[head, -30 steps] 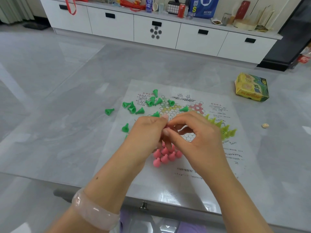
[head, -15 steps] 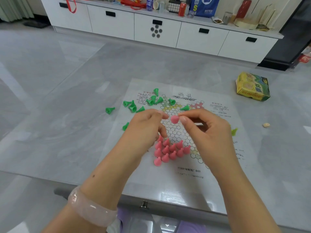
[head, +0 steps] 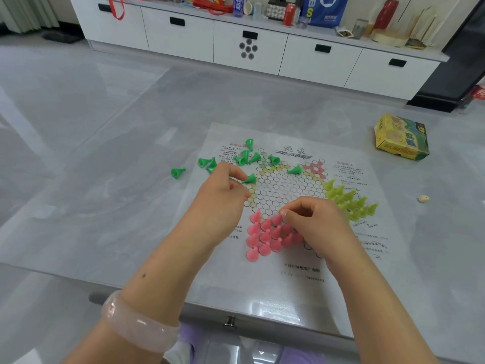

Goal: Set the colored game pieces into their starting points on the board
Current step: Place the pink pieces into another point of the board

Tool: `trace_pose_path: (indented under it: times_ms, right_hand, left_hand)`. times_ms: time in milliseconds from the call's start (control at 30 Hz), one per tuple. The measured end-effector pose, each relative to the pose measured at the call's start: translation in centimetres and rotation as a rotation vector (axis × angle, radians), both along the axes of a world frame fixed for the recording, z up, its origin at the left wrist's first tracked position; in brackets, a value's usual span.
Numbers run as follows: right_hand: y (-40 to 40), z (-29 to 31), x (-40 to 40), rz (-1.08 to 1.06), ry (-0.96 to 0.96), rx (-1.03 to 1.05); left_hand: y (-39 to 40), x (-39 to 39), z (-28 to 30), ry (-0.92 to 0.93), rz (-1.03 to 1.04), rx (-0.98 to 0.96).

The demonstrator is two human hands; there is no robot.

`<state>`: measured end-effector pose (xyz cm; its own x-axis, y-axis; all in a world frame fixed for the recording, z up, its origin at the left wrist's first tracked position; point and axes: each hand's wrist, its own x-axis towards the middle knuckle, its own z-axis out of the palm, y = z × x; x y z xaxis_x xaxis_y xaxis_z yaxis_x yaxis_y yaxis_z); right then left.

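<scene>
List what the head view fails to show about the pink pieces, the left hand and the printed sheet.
- Pink pieces: the right side of the cluster is covered by the right hand, so no full count.
- Left hand: its curled fingers face away; a grip on the green piece at its fingertips cannot be confirmed.
- Board sheet: the printed text is too small and blurred to read.

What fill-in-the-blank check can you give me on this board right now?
1. The right hand sets a ____ piece among the upright cluster on the board.
2. The left hand pinches a ____ piece.
3. The upright pieces at the board's right point are ____.
4. The boxed carton lies on the board's ____ side.

Missing: pink; green; yellow-green; right
</scene>
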<state>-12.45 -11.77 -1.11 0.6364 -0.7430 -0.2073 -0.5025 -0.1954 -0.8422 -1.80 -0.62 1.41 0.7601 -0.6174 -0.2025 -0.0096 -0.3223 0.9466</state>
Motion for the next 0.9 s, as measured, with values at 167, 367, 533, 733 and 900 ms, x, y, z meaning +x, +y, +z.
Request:
trace_pose_path:
  times_ms: [167,367,533,733,900]
  right_hand:
    - [-0.03,-0.08,0.13,0.009,0.016,0.002]
    - [0.07,-0.02,0.05,0.016,0.018,-0.014]
    - [0.06,0.03,0.02,0.017,0.013,-0.028]
    - [0.01,-0.23,0.05,0.035,0.02,-0.042]
    - [0.0,-0.48,0.12,0.042,0.02,-0.064]
  left_hand:
    - [0.32,0.18,-0.14,-0.091,-0.016,0.017]
    - [0.34,0.48,-0.45,-0.125,-0.013,-0.002]
    - [0.3,0.51,-0.49,-0.112,-0.016,-0.011]
    - [0.33,0.46,-0.48,-0.125,-0.031,0.003]
    - [0.31,0.4,-0.42,-0.141,-0.042,0.011]
